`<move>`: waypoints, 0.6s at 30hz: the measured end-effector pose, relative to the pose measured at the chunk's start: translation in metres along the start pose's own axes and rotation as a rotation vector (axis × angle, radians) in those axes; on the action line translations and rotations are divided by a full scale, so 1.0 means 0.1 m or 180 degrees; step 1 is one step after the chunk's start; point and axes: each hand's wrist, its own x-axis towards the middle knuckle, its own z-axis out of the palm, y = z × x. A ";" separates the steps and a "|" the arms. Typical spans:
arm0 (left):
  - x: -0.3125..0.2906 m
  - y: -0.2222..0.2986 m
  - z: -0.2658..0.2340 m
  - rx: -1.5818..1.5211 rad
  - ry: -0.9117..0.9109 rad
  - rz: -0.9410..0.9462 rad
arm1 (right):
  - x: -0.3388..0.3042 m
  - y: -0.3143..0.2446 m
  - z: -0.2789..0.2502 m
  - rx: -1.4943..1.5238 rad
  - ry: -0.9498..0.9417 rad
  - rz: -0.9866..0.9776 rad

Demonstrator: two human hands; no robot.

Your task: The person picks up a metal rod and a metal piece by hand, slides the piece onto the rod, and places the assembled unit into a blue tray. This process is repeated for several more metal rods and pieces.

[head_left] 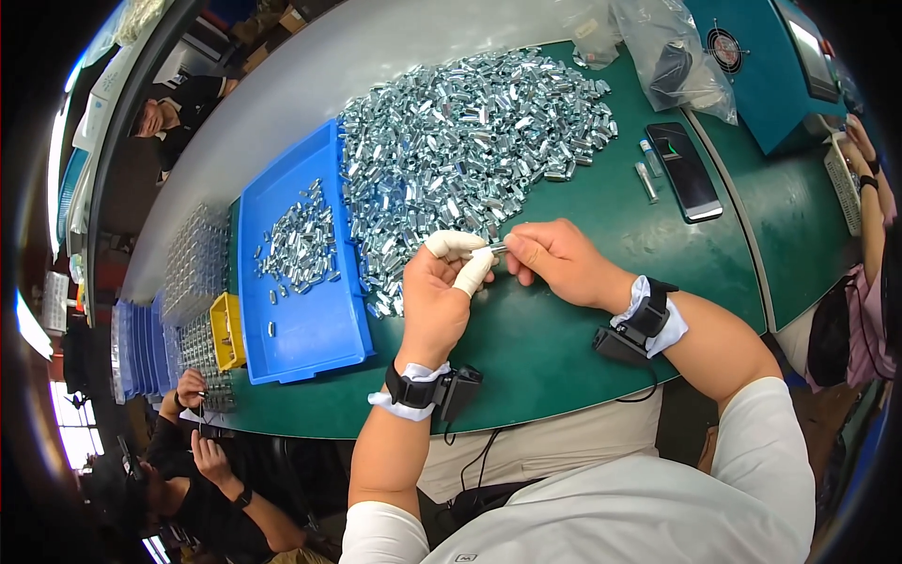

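Note:
My left hand [440,291], with white finger cots on thumb and forefinger, pinches one small silver metal sleeve [496,248] at its tip. My right hand [556,258] meets it from the right, its fingers closed on the same small part. Both hands hover over the green table mat [554,338], just below a big heap of shiny metal sleeves [470,141]. A blue tray [301,310] holding several of the same sleeves lies to the left of my left hand. Each wrist wears a black strap with a small device.
A black phone [684,169] and two small tubes [646,174] lie to the right of the heap. Clear plastic bags [672,56] and a teal machine [770,66] stand at the back right. A yellow bin [228,329] and stacked trays sit left. Other people work at the left and right edges.

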 end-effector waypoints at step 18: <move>0.05 0.08 -0.35 0.2935 0.0197 0.0496 | 0.00 0.01 -0.01 0.0120 0.0286 0.0014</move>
